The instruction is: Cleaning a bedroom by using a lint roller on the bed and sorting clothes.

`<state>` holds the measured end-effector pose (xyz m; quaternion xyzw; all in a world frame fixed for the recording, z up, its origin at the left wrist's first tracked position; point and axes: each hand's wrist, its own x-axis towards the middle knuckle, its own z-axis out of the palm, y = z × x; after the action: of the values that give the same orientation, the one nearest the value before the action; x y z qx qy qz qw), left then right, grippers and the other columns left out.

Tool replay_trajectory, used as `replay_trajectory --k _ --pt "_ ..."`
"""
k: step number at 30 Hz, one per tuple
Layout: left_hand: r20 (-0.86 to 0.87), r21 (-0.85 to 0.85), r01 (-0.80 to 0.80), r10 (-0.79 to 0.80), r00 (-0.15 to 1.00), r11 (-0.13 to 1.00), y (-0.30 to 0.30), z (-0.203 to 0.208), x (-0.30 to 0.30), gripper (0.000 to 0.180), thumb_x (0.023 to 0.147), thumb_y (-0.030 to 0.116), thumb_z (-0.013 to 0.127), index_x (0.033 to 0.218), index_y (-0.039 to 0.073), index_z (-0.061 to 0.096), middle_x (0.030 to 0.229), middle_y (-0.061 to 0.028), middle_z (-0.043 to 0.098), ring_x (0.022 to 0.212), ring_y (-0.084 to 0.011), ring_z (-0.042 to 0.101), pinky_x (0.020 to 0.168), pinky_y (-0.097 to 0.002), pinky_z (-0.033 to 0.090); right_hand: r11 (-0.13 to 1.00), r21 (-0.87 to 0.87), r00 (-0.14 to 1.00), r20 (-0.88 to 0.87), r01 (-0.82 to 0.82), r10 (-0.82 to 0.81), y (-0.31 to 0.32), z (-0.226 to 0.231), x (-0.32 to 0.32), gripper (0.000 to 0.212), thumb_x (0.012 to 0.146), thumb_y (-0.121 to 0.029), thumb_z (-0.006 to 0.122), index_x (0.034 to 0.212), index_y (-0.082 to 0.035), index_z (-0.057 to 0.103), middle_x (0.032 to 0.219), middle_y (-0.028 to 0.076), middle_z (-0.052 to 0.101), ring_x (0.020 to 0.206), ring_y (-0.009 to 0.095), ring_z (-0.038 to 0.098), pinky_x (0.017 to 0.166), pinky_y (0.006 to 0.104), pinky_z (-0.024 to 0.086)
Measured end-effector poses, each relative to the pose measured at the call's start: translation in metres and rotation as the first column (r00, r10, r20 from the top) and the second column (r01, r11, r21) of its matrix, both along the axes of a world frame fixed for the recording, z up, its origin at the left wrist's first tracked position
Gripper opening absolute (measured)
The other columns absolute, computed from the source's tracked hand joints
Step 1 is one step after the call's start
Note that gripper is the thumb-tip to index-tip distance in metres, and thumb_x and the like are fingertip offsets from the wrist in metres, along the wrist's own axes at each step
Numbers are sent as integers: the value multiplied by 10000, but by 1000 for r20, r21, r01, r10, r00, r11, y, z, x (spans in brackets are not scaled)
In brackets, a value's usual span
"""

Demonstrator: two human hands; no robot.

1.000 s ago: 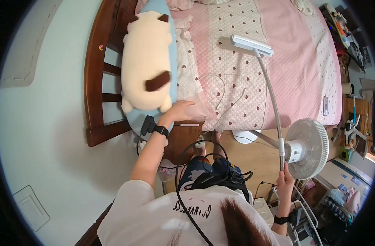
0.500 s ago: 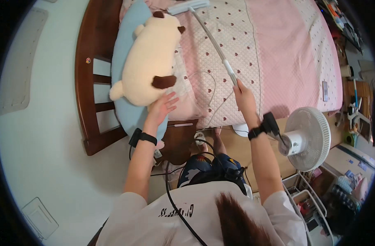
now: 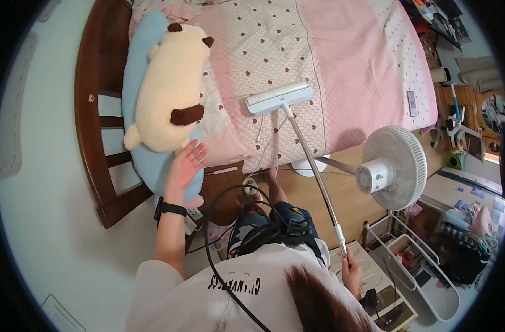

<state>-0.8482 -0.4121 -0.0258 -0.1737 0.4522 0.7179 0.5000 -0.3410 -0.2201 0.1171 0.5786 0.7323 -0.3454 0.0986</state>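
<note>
My right hand (image 3: 351, 273), low at the right beside my shirt, is closed around the end of a long-handled lint roller (image 3: 310, 149). Its silver pole slants up and left to a wide white head, which lies on the heart-patterned part of the pink bedspread (image 3: 368, 72). My left hand (image 3: 187, 166) holds nothing, palm up with fingers stretched apart. It is just below a cream plush toy (image 3: 166, 91) with brown ears and feet, near a light-blue long cushion (image 3: 163, 171) under the toy.
A dark wooden headboard (image 3: 89, 127) runs along the left. At the right a white standing fan (image 3: 396, 169) rises beside the bed, with a wheeled rack (image 3: 429, 265) below it. A phone (image 3: 411, 103) lies on the bed's right edge. Black cables loop before my body.
My right hand has drawn back toward my body, pulling the lint roller's head from the far end of the bed to its near part. My left hand stays open by the plush toy.
</note>
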Motion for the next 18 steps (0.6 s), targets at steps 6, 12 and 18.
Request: replay_trajectory --k 6,12,18 --pt "45 37 12 -14 999 999 1 6 19 372 861 259 481 1191 94 436 1145 -73 499 1068 -208 468 869 -338 362 999 34 998 -40 -37 38 55 -69 -121 329 852 -268 490 1163 -161 513 738 211 561 668 311 600 565 379 440" --pt "-5 -36 24 -24 1000 999 -16 33 33 374 864 260 463 1197 91 443 1135 -68 508 1066 -206 469 873 -334 360 928 328 925 -269 -175 269 147 -110 -275 307 865 -272 441 1128 -132 515 740 245 550 683 391 544 560 426 427" --pt "-43 -36 -67 66 997 997 -61 32 45 380 869 264 440 1207 91 439 1137 -63 506 1063 -203 469 885 -337 350 990 139 932 -354 -22 70 126 -119 -164 355 859 -215 464 1185 -75 478 824 241 568 755 269 595 659 341 437"
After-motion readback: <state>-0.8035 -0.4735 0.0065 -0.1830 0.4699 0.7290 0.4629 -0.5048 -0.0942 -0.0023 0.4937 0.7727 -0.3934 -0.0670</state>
